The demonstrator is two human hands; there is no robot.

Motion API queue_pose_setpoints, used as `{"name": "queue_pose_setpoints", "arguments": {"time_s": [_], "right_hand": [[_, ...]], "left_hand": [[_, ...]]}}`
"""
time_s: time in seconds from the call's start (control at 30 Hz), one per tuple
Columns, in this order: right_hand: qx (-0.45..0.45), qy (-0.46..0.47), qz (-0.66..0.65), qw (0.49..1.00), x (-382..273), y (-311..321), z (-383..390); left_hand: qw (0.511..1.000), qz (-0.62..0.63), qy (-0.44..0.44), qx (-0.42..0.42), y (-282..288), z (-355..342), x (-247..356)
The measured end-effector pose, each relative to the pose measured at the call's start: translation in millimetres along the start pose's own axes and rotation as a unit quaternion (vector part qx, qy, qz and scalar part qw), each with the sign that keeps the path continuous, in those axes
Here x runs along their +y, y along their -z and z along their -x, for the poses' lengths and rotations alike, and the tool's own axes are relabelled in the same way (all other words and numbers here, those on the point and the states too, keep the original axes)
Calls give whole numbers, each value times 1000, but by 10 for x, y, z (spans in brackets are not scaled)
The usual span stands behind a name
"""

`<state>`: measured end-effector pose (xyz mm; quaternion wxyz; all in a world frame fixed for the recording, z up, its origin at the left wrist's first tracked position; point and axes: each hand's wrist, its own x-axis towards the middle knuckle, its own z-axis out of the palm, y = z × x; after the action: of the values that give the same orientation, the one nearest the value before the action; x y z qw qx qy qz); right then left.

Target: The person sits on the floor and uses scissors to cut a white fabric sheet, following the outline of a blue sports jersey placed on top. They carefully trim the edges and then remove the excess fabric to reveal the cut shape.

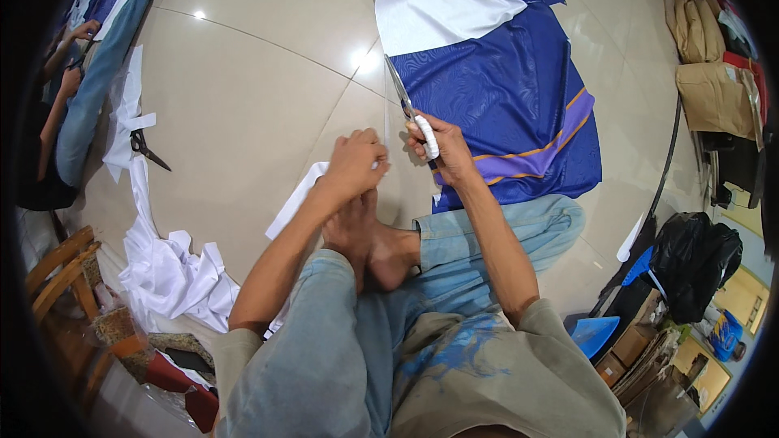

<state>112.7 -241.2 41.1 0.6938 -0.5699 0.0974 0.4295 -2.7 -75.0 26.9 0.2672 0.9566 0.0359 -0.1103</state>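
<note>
My right hand (pixel 449 150) grips metal scissors (pixel 395 75) with white-wrapped handles. The blades point forward along the left edge of glossy blue fabric (pixel 487 73), which carries a purple band with orange edging (pixel 552 146) and a white panel (pixel 438 0). My left hand (pixel 355 161) is closed, just left of the scissors and above my bare feet (pixel 388 255); what its fingers hold, if anything, is hidden. A narrow white strip (pixel 288 203) lies on the floor left of it.
Another person (pixel 97 113) sits at the far left. Dark scissors (pixel 142 146) and crumpled white fabric (pixel 174 284) lie on the tiled floor (pixel 243 89). Wooden chairs (pixel 65 264) are at lower left. Paper bags (pixel 710 97), black bags (pixel 694 251) and a blue dustpan (pixel 592 332) line the right.
</note>
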Motion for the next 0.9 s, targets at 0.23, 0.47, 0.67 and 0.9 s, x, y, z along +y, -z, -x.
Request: {"name": "queue_pose_setpoints", "arguments": {"time_s": [0.23,0.47,0.67,0.9], "right_hand": [[-24,3,-13,1000,-97,124,83],[-88,-52,35,994,69,18,380],[67,120,235,962,154,555,884],[397,282,359,796,-428,1327,786]], "left_hand": [[953,-272,130,25,-172,669,457],[951,-214,122,185,-724,865,114],[967,-153,158,126,-505,770,265],[955,-56,-182,228,1323,-946,-724]]}}
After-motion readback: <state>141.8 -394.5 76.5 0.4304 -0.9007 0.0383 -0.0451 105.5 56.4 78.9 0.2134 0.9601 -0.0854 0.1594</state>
